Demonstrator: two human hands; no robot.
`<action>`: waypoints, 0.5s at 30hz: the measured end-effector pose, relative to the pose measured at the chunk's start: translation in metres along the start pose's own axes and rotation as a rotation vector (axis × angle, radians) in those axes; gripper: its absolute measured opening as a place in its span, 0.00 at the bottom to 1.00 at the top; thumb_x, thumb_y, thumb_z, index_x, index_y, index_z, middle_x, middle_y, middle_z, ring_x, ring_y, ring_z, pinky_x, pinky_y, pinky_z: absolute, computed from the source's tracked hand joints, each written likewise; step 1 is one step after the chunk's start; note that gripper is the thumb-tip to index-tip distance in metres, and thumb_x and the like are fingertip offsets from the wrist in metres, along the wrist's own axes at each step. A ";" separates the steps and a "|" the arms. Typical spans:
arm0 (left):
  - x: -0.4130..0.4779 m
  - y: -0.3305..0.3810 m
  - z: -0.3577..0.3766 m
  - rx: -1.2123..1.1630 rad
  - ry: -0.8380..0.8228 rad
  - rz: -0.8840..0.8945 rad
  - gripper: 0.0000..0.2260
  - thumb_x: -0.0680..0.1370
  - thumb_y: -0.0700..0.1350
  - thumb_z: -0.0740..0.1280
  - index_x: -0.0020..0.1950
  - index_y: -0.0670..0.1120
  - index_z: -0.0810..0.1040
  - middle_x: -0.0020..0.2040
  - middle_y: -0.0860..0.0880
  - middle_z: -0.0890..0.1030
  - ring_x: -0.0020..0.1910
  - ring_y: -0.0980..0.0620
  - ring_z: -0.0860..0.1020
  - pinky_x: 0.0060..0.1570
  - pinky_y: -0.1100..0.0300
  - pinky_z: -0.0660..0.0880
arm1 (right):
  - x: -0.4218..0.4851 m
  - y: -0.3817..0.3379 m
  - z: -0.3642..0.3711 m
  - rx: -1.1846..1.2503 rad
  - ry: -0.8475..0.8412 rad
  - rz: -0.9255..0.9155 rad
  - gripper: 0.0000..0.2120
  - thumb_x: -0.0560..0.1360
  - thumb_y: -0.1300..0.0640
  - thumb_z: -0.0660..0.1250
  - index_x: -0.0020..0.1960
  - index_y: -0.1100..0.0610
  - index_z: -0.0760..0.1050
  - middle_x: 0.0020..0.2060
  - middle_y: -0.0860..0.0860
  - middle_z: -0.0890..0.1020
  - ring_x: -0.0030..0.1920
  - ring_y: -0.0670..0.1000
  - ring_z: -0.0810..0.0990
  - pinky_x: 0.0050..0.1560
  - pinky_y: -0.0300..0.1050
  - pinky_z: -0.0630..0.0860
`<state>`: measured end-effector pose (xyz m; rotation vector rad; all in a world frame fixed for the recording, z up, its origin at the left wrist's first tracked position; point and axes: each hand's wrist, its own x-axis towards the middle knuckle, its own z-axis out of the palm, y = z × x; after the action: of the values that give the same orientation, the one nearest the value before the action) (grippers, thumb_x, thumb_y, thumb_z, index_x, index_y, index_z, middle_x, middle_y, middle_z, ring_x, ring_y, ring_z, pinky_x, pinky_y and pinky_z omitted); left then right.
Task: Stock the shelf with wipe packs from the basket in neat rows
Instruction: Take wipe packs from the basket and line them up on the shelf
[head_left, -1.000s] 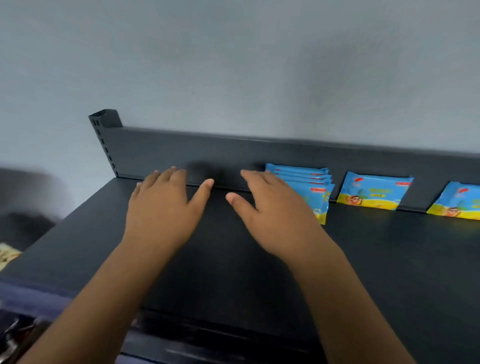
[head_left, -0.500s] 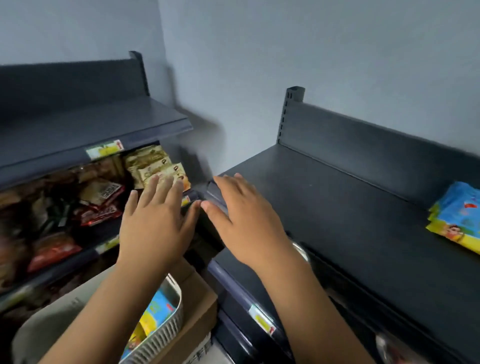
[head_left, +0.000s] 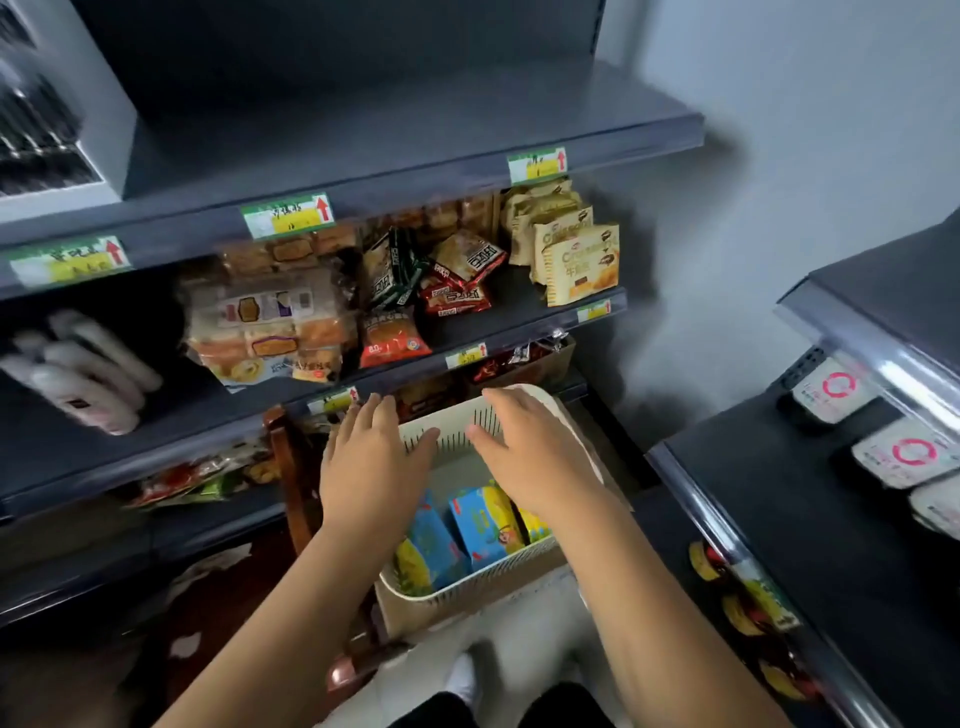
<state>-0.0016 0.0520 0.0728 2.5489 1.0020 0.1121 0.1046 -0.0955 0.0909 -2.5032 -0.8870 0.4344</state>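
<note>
A cream slotted basket (head_left: 470, 582) sits low in the middle of the view, on a cardboard box. Inside it stand several blue-and-yellow wipe packs (head_left: 483, 525). My left hand (head_left: 371, 462) hovers over the basket's left side with fingers straight and spread, holding nothing. My right hand (head_left: 535, 447) hovers over the basket's right side, also flat and empty. The dark shelf (head_left: 904, 280) with the earlier wipe rows shows only as a corner at the right edge.
A dark shelving unit (head_left: 363, 171) on the left holds snack bags (head_left: 452, 280) and bread packs (head_left: 270, 332). On the right a lower dark shelf (head_left: 779, 519) carries white boxed items (head_left: 904, 457). My feet show on the pale floor (head_left: 519, 639) below.
My view swung from the wipe shelf down and left to the basket. Both hands left the shelf top and now hover empty over the basket.
</note>
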 end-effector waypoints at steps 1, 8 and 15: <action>0.002 -0.011 0.006 -0.037 -0.026 -0.032 0.29 0.79 0.64 0.61 0.75 0.48 0.68 0.76 0.47 0.70 0.76 0.44 0.66 0.71 0.43 0.68 | 0.004 0.001 0.010 0.005 -0.032 0.028 0.28 0.83 0.40 0.58 0.79 0.50 0.62 0.77 0.49 0.68 0.77 0.52 0.66 0.72 0.53 0.68; 0.029 -0.048 0.064 -0.209 -0.360 -0.133 0.23 0.73 0.56 0.64 0.67 0.54 0.73 0.62 0.48 0.80 0.56 0.46 0.80 0.55 0.49 0.80 | 0.032 0.034 0.072 0.102 -0.253 0.263 0.26 0.83 0.45 0.62 0.77 0.56 0.66 0.73 0.56 0.73 0.71 0.58 0.74 0.67 0.54 0.72; 0.054 -0.068 0.129 -0.096 -0.543 -0.101 0.27 0.77 0.53 0.69 0.74 0.48 0.68 0.72 0.44 0.72 0.68 0.42 0.73 0.64 0.49 0.74 | 0.061 0.075 0.141 0.049 -0.376 0.400 0.17 0.80 0.46 0.65 0.58 0.60 0.76 0.56 0.59 0.81 0.59 0.62 0.80 0.53 0.50 0.75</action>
<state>0.0226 0.0901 -0.0758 2.2440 0.8738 -0.5192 0.1280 -0.0652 -0.0759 -2.5947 -0.4827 1.0700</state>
